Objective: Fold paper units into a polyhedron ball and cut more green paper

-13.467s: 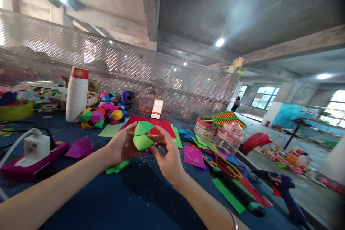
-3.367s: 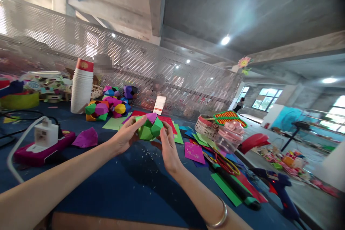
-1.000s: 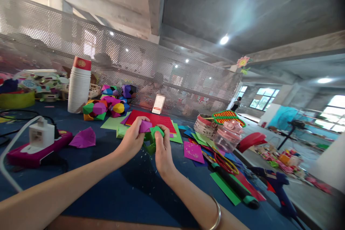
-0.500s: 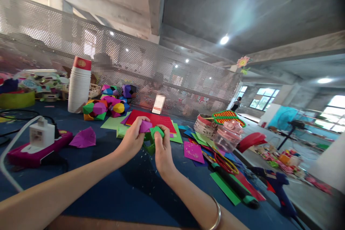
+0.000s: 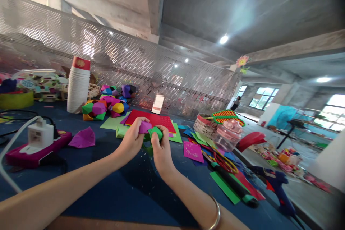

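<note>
Over the middle of the blue table, both hands are closed on a folded-paper piece with purple and green parts. My left hand pinches its purple part. With thumb and fingers, my right hand grips the green part close beside it. More green paper hangs between the hands, partly hidden by fingers. A separate folded purple paper piece lies left of my left hand. Behind the hands are a red sheet and other coloured sheets.
At the left stand a purple power strip with a white charger and a stack of paper cups. Multicoloured paper balls sit behind. On the right are a pink lidded jar, a black-handled tool and a glue gun.
My right thumb has shifted slightly left across the green part, which has turned a little. My left hand keeps its pinch on the purple part.
</note>
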